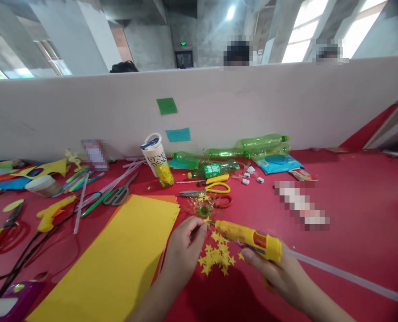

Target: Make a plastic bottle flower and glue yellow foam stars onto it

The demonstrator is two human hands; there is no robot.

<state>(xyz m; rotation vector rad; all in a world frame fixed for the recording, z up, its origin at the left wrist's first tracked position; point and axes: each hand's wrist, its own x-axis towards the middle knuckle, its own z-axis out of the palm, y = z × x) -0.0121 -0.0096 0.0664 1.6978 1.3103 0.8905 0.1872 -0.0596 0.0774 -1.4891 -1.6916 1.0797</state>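
My right hand [279,270] grips a yellow hot glue gun [242,235], with a long clear glue stick [346,276] trailing from its back. The gun's nozzle points left and meets the fingertips of my left hand [187,237]. Pinched in that left hand is a small yellow star [207,220], partly covered by the fingers. Below both hands lies a pile of yellow stars [215,255] on the red table. Just beyond the left fingertips sits a cut clear plastic bottle piece with a green centre [203,211], with some stars on its far side.
Yellow paper sheets [118,255] lie at the left. Behind the bottle piece are yellow-handled scissors [215,188], green bottles [219,169] and a white cup [154,156]. A second glue gun [54,212] with black cords rests farther left. A white partition [219,107] bounds the back.
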